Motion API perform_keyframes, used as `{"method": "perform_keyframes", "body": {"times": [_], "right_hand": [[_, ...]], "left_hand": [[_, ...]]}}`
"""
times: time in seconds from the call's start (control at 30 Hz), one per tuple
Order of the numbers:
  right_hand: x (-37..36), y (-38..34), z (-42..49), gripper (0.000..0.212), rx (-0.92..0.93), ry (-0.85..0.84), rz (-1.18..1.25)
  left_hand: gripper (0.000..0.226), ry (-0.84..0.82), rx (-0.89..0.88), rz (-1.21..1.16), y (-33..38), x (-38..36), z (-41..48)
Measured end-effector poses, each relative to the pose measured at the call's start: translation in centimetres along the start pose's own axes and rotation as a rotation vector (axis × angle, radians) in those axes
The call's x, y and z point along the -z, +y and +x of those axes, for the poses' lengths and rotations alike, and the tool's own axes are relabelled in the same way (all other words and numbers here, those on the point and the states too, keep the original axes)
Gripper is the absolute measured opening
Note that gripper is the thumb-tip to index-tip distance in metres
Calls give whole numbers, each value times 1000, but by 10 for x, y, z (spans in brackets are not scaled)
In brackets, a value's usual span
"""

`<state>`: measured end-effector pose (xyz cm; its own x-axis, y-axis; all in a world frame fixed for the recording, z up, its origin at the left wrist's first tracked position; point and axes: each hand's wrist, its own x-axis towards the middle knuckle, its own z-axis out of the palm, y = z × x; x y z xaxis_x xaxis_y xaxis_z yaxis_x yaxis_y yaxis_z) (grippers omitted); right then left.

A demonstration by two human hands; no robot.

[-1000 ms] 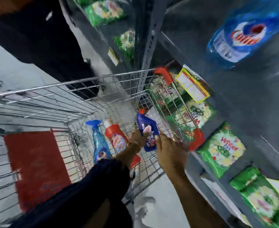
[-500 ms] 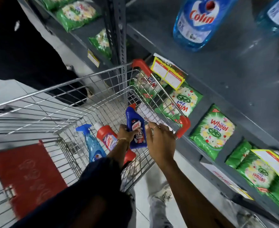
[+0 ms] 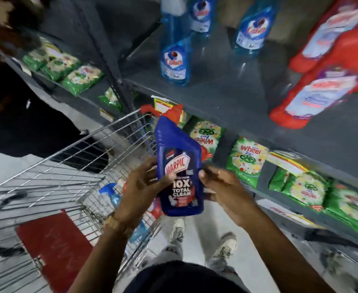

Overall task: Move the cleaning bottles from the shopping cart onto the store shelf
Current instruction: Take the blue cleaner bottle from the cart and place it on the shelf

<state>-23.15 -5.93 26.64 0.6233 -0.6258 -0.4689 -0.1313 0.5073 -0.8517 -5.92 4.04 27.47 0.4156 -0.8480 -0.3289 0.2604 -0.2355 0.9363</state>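
I hold a dark blue Harpic bottle (image 3: 179,168) with a red cap upright between both hands, above the right edge of the wire shopping cart (image 3: 68,166). My left hand (image 3: 141,185) grips its left side and my right hand (image 3: 220,185) its right side. Down in the cart lie a light blue spray bottle (image 3: 112,193) and a red bottle (image 3: 155,209), mostly hidden by my left arm. The grey store shelf (image 3: 226,96) runs ahead and to the right, bearing blue Colin bottles (image 3: 174,60) and red bottles (image 3: 313,98).
Green Wheel detergent packs (image 3: 247,161) fill the lower shelf right of the cart. A person in dark clothes (image 3: 15,115) stands beyond the cart at the left. A red flap (image 3: 53,248) sits in the cart's child seat. My feet are on the white floor below.
Both hands have lifted the blue Harpic bottle up out of the cart, toward the shelf. My view has tilted up, so more of the upper shelf shows.
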Motion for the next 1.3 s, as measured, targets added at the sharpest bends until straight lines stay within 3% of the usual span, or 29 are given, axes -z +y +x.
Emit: {"method": "perform_keyframes", "body": {"times": [0.1,0.4,0.67,0.9,1.3], "right_hand": [[37,-12,-48,35,40,101,25],[142,-8,-174,26,289,462,74],[267,-28,-212,30,620,721,31],[364,-50,-198,26,640,882,-20],[413,-44,-193,36,643,927,-64]], "left_hand": [[23,-146,13,-24,6,-45,-16],[21,-543,-24,64,0,-202,-33],[24,-781,-380,135,5,-373,-12],[26,-743,-449,227,-7,-480,28],[36,-736,-413,302,-23,-521,45]]}}
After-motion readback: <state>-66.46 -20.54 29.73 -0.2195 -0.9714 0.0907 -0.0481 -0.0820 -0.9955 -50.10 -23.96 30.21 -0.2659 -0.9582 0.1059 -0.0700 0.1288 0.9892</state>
